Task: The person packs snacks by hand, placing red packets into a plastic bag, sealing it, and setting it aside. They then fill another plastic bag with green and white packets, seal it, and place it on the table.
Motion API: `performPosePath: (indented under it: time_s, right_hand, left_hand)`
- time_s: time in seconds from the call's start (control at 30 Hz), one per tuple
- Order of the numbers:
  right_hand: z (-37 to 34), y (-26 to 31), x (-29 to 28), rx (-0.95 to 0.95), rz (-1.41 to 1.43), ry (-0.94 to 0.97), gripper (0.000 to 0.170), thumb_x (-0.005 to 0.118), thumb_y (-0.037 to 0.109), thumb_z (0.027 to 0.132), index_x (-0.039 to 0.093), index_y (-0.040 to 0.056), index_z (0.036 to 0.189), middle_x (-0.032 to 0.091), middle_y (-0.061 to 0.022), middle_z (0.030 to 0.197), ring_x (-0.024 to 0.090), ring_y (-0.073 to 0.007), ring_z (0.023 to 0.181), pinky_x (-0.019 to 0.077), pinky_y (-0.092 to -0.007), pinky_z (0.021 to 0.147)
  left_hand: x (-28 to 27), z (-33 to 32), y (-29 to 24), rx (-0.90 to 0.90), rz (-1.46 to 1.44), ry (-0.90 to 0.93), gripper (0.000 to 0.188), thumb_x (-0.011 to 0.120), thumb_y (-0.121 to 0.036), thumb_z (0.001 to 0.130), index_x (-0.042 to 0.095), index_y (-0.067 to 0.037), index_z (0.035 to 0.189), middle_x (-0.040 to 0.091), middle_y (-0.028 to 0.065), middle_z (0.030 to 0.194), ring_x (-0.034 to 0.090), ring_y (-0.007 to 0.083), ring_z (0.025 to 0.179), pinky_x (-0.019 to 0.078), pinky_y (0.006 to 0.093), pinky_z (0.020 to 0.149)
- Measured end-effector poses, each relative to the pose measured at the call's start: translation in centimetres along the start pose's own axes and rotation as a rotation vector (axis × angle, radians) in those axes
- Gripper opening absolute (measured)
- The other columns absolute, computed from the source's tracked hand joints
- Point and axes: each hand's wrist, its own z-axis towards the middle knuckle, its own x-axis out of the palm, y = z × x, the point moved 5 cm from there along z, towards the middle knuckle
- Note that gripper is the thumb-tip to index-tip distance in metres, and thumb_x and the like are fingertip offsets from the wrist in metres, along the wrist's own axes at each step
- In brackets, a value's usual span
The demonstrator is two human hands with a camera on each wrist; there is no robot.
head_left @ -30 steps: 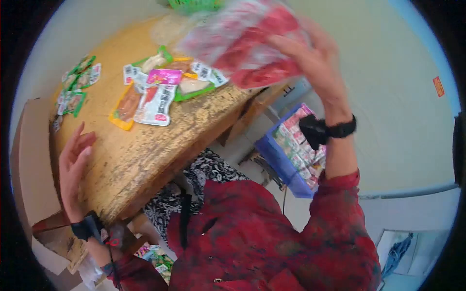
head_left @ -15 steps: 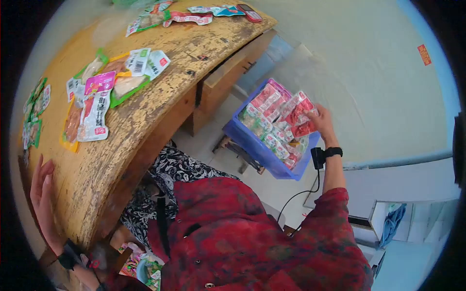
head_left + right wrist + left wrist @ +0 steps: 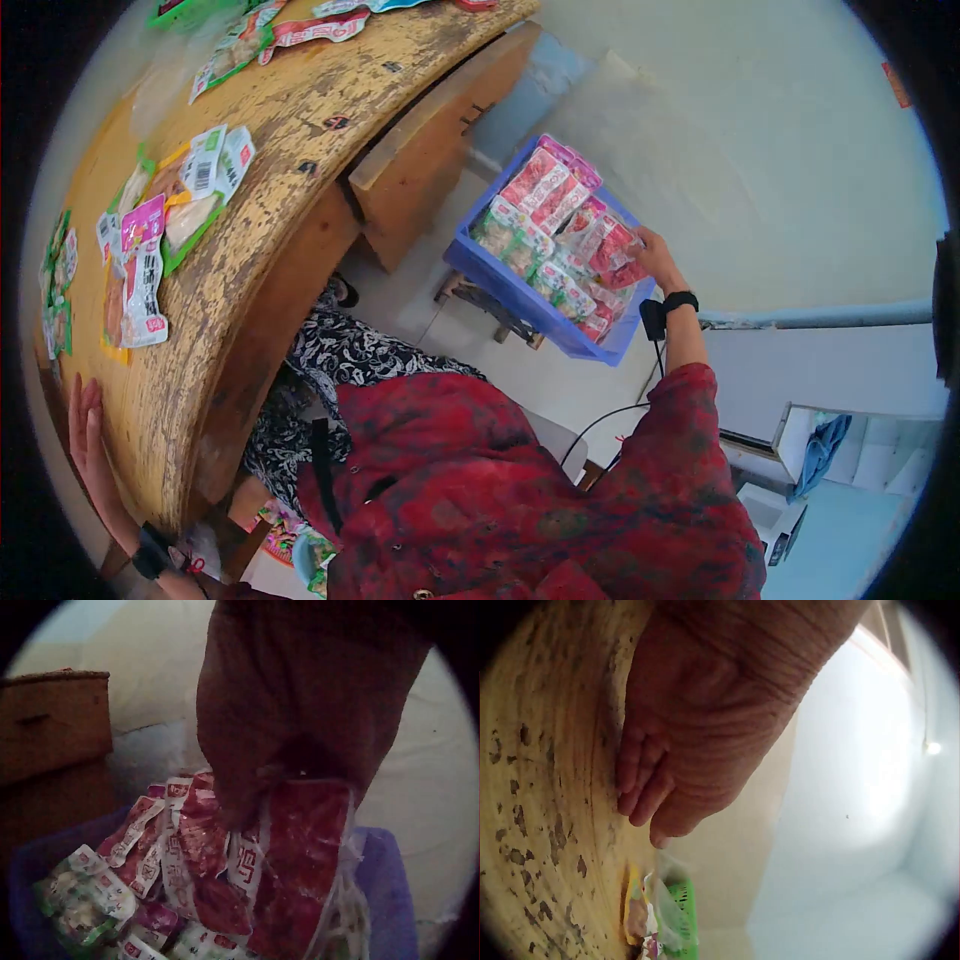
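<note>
My right hand is at the right side of a blue plastic crate. It grips red-and-white vacuum food packets, which lie over the other packets inside. In the right wrist view a red packet hangs below the shadowed hand, whose fingertips are mostly hidden. My left hand lies at the left part of the worn wooden table, holding nothing. The left wrist view shows its fingers loosely extended along the tabletop.
A pile of mixed packets lies on the table, with green packets farther left and more packets at the far end. A wooden drawer juts out between table and crate. A black cable runs from the right wrist.
My right hand has carried the red packets from over the table down to the crate. The head view has swung right. My left hand has stayed by the table's left part.
</note>
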Motion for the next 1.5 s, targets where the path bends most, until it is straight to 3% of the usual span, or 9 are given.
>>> performPosePath:
  time_s: [0.3,0.63,0.73,0.83,1.07,1.17,1.27,1.3,1.5]
  right_hand:
    - [3.3,-2.7,4.8,0.066,-0.006,0.167,0.054,0.079,0.02,0.086,0.064,0.0049,0.135,0.069,-0.013,0.126,0.066,-0.0258,0.114,0.0507,-0.0405,0.098]
    - [0.9,4.3,5.1,0.118,-0.632,-0.177,0.047,0.077,0.022,0.081,0.067,0.0077,0.124,0.066,-0.0171,0.128,0.059,-0.0384,0.122,0.0506,-0.0506,0.1]
    - [0.8,1.0,5.7,-0.157,-0.449,-0.341,0.045,0.072,0.014,0.082,0.066,0.0028,0.125,0.066,-0.0191,0.127,0.06,-0.039,0.12,0.0496,-0.0502,0.1]
    - [1.5,2.0,5.7,-0.034,-0.281,-0.345,0.036,0.062,0.012,0.093,0.063,0.0007,0.127,0.064,-0.0224,0.126,0.058,-0.0397,0.12,0.0442,-0.0473,0.105]
    - [-0.7,21.2,6.9,-0.424,0.282,-0.425,0.034,0.056,0.002,0.101,0.06,-0.0015,0.135,0.065,-0.0127,0.13,0.061,-0.0245,0.123,0.0478,-0.0384,0.106]
    - [-4.5,34.3,8.1,-0.64,0.291,-0.377,0.022,0.057,0.003,0.101,0.066,0.0002,0.121,0.067,-0.0156,0.126,0.064,-0.0283,0.114,0.051,-0.0396,0.101]
    - [-9.0,44.2,11.0,-0.737,0.599,-0.166,0.019,0.056,-0.006,0.098,0.067,-0.0002,0.113,0.07,-0.0158,0.119,0.067,-0.0279,0.106,0.0538,-0.0379,0.095]
    - [-10.8,46.9,11.9,-0.796,0.598,-0.109,0.018,0.056,-0.006,0.097,0.067,0.0002,0.11,0.071,-0.0158,0.116,0.068,-0.0278,0.104,0.0543,-0.0381,0.094]
    - [-20.8,58.2,18.4,-1.274,0.688,0.302,0.024,0.059,-0.012,0.083,0.07,0.0046,0.097,0.075,-0.0146,0.098,0.073,-0.0312,0.09,0.0584,-0.039,0.082]
  left_hand:
    - [0.9,-0.1,-0.9,-0.033,-0.013,-0.036,0.052,0.051,-0.02,0.108,0.043,0.001,0.155,0.055,0.0144,0.15,0.046,0.0196,0.142,0.032,0.0338,0.121]
    - [1.9,-0.9,-0.4,-0.014,-0.109,-0.01,0.052,0.054,-0.016,0.106,0.043,0.0,0.155,0.049,0.0153,0.156,0.045,0.0227,0.145,0.03,0.0359,0.122]
    - [2.2,-1.2,-1.5,-0.09,-0.135,-0.043,0.055,0.058,-0.013,0.104,0.043,0.0,0.155,0.05,0.0161,0.155,0.046,0.0238,0.144,0.0313,0.0353,0.122]
    - [2.0,-1.5,-1.9,-0.095,-0.163,-0.028,0.057,0.063,-0.012,0.1,0.046,0.0,0.153,0.056,0.0143,0.149,0.052,0.0225,0.138,0.0389,0.0361,0.117]
    - [2.4,-2.4,-3.5,0.057,0.01,0.004,0.057,0.07,-0.018,0.098,0.051,-0.005,0.15,0.059,0.0092,0.146,0.056,0.0201,0.132,0.0433,0.0364,0.113]
    - [2.6,-3.0,-3.5,0.097,0.023,-0.011,0.058,0.072,-0.02,0.096,0.052,-0.004,0.149,0.06,0.0111,0.145,0.055,0.0209,0.134,0.0452,0.037,0.111]
    - [2.6,-5.2,-7.4,0.055,0.353,-0.081,0.057,0.073,-0.016,0.093,0.055,-0.006,0.146,0.062,0.0142,0.14,0.061,0.0245,0.124,0.0505,0.0389,0.103]
    - [2.9,-6.6,-8.7,0.23,0.409,-0.293,0.05,0.072,-0.014,0.088,0.061,-0.003,0.136,0.064,0.0191,0.129,0.064,0.0352,0.116,0.0524,0.0416,0.096]
    - [6.0,-14.7,-11.6,0.421,0.359,-0.5,0.034,0.077,-0.002,0.083,0.071,-0.005,0.117,0.075,0.0121,0.105,0.073,0.0286,0.092,0.0578,0.0386,0.08]
